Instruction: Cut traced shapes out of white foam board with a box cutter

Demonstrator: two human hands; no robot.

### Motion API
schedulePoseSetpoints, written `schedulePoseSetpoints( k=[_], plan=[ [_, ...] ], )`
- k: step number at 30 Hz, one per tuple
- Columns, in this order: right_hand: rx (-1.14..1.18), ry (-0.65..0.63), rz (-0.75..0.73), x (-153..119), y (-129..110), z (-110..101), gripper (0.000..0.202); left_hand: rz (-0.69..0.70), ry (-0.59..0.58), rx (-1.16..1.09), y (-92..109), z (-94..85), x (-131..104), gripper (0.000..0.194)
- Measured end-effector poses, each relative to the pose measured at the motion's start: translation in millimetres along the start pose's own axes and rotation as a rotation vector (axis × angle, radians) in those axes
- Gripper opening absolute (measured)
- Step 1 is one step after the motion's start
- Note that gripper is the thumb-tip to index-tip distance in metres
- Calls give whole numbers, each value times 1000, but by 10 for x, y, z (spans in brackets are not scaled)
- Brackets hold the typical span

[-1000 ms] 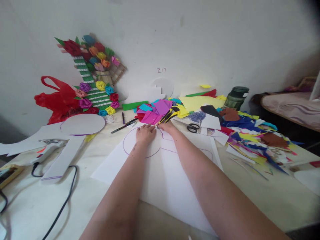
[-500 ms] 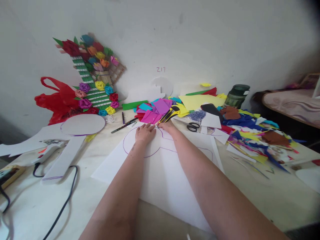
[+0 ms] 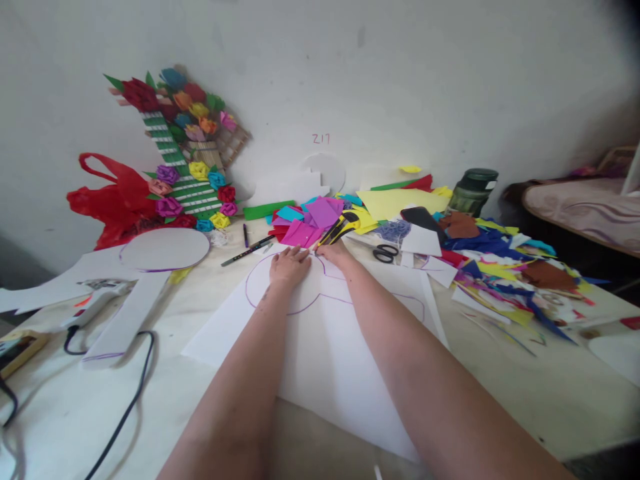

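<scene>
A large white board (image 3: 320, 360) lies before me, with a purple outline drawn on it: a round head and a long straight part to the right. My left hand (image 3: 291, 267) rests flat on the round part, fingers stretched out. Just right of it, my right hand (image 3: 331, 253) grips a yellow-and-black utility knife (image 3: 341, 227), its tip down at the upper edge of the drawn circle. Whether the blade is in the board I cannot tell. Behind the hands lie pink and purple paper sheets (image 3: 320, 215). Black scissors (image 3: 385, 253) sit to the right.
At left are a cut white paddle-shaped piece (image 3: 165, 250), a glue gun (image 3: 97, 303) with black cord and a red bag (image 3: 107, 193). Paper flowers (image 3: 200, 171) lean on the wall. Pens (image 3: 247, 251) lie behind the board. Paper scraps (image 3: 510, 267) and a dark bottle (image 3: 474, 190) stand right.
The whole view has shifted very slightly. Both hands, the knife and the board keep the same places relative to each other.
</scene>
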State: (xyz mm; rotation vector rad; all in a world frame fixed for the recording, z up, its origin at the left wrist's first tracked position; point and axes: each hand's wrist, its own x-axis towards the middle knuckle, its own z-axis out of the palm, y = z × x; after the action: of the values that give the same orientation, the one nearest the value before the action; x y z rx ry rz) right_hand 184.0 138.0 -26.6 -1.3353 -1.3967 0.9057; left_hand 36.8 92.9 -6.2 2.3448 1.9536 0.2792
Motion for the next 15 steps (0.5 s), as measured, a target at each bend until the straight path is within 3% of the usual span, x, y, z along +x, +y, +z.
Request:
schedulePoseSetpoints(
  k=[15],
  plan=[
    [-8,18,21,8,-6,6,16,-1,7,-9,-9,21,14,47]
  ],
)
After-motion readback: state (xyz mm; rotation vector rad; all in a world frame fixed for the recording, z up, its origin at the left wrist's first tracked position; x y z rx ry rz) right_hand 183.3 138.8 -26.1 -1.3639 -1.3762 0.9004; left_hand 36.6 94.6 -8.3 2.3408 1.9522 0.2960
